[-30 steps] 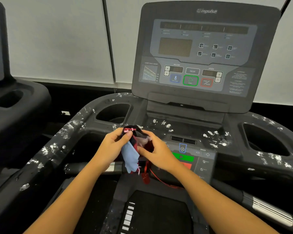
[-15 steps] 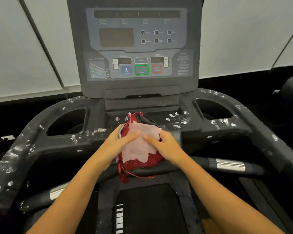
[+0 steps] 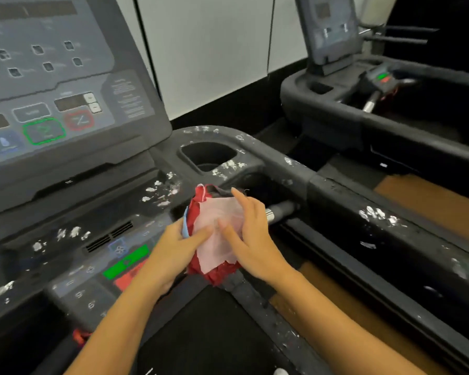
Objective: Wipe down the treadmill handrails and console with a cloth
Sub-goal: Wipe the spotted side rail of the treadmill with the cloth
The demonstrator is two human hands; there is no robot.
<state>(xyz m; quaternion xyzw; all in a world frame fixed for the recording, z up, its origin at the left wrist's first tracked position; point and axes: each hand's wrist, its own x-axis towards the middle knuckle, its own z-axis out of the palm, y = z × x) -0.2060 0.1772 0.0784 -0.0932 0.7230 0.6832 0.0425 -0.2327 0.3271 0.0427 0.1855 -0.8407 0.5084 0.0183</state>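
The cloth (image 3: 217,239), a bundle of red, pale pink and blue rag layers, is in front of you, held above the inner edge of the treadmill's lower control panel (image 3: 125,266) and touching neither rail nor screen as far as the view shows. Your left hand (image 3: 171,255) pinches it from nine o'clock, thumb laid over the pink layer and fingers hidden beneath. Your right hand (image 3: 252,239) lies along its three o'clock edge, fingers fairly straight and thumb pressed on the pink sheet. My guess is that you're squaring the layers into a flat pad before wiping.

At twelve o'clock from the cloth sits the cup holder (image 3: 209,155), its rim flecked white. At one o'clock the short grip bar (image 3: 280,209) with its metal band runs into the frame. The right handrail (image 3: 390,226) stretches from two to five o'clock, carrying white smears that look like the first job within reach. The console (image 3: 52,90) rises at ten o'clock.

Little writing can be read. The console's print is too blurred, though you can make out a green-outlined button and a red-outlined one. On the lower panel a solid green key sits above a red one, with the digits 9 and 6 beside them. No brand name is readable. Another treadmill (image 3: 363,104) stands well apart at two o'clock.
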